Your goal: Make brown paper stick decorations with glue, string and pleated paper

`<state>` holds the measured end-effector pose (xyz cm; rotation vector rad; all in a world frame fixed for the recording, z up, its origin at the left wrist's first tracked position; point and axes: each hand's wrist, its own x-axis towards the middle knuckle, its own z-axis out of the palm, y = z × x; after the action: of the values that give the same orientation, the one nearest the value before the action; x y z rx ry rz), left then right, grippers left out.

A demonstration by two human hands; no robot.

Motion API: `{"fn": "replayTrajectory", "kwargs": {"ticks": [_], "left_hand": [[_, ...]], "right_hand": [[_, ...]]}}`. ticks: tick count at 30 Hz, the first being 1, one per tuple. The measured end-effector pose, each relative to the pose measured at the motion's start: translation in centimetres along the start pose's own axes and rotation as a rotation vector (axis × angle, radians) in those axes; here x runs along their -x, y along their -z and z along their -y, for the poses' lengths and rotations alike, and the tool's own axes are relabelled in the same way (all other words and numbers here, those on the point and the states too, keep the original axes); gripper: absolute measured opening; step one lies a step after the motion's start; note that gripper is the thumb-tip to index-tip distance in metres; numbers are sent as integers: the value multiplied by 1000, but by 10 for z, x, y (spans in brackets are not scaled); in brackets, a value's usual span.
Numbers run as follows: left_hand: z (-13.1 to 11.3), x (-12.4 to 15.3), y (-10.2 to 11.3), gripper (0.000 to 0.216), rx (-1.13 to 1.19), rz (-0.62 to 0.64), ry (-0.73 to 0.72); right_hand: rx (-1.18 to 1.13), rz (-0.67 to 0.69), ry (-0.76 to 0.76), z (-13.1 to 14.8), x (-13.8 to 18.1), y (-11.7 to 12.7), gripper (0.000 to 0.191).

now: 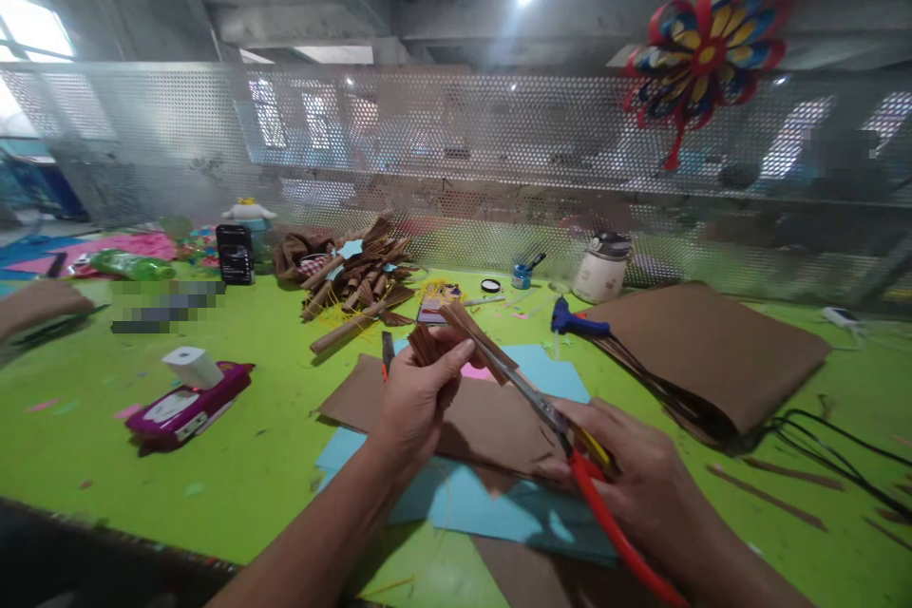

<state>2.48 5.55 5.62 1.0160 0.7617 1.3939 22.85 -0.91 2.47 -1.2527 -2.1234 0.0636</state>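
Observation:
My left hand is closed around a folded strip of brown paper, pinching it between thumb and fingers. In my right hand is a pair of scissors with red and yellow handles, its blades reaching up to the strip's lower edge. Whether the blades have cut into the paper I cannot tell. Below both hands lies a larger brown paper sheet, on top of light blue paper. A cutter knife lies just beyond my left hand, partly hidden.
Brown paper rolls are heaped at the back. To the right are a blue glue gun, a folded brown paper stack and black cable. A purple power strip sits left; a phone stands behind it. A perforated screen borders the table.

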Motion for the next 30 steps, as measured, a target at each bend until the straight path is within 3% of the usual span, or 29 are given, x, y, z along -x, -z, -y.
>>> {"fn": "replayTrajectory", "kwargs": {"ticks": [14, 30], "left_hand": [[-4, -3, 2, 13, 33, 104, -50], [3, -4, 3, 14, 42, 30, -34]], "right_hand": [[-41, 11, -15, -2, -1, 0, 46], [-29, 29, -75, 1, -3, -5, 42]]}}
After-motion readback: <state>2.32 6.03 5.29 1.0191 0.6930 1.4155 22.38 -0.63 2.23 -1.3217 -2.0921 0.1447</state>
